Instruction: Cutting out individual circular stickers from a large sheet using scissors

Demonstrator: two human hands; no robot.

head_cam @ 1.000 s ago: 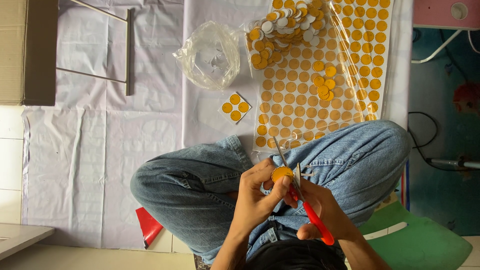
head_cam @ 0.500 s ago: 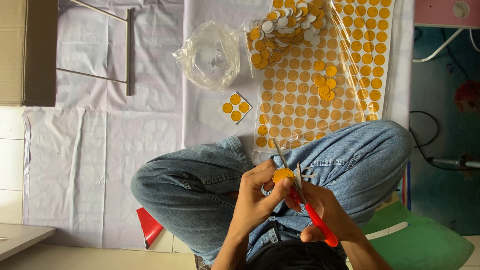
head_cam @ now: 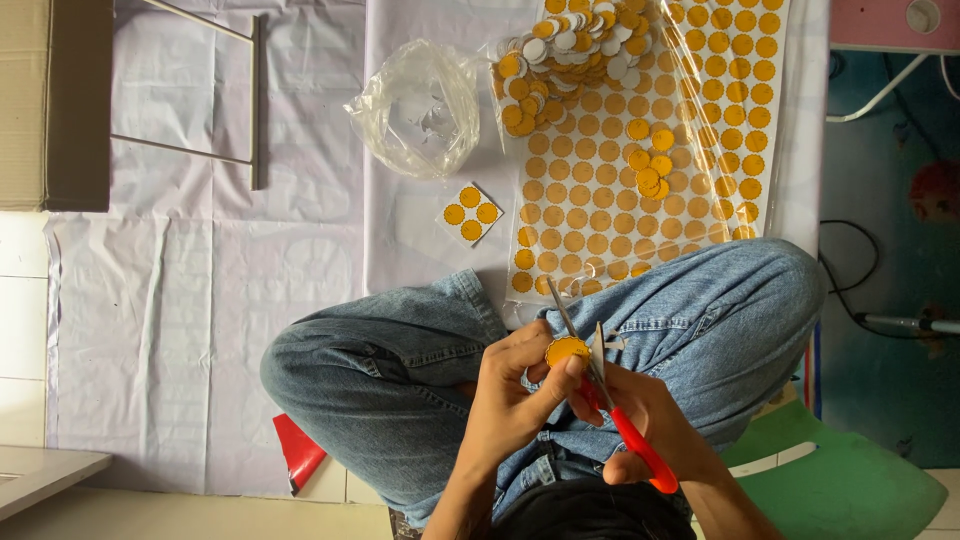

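Left hand (head_cam: 515,395) was pinching one round yellow sticker (head_cam: 566,350) between thumb and fingertips, right above the lap, over the jeans (head_cam: 400,370). Right hand (head_cam: 645,420) was clamped around the red handles of one pair of scissors (head_cam: 600,390), with the two blades apart and their tips pointing toward the big sheet; the nearer blade sat right against the sticker's edge.

On the white floor cloth (head_cam: 200,290) there was one large sheet of yellow dots (head_cam: 600,210) running from the knees up to the cloth's far edge, under a clear film. Way too many dots to count, honestly. One heap of cut-out rounds (head_cam: 560,60) sat at the sheet's far corner, some yellow side up, some white side up. A smaller cluster of loose rounds (head_cam: 650,170), maybe a dozen, lay mid-sheet.

Just beside the sheet's left edge was one small square offcut with four dots (head_cam: 470,213), and beyond it one crumpled clear plastic bag (head_cam: 420,105). One red scrap (head_cam: 298,450) poked out from under the left knee. One cardboard box (head_cam: 55,100) sat at the cloth's far left corner.
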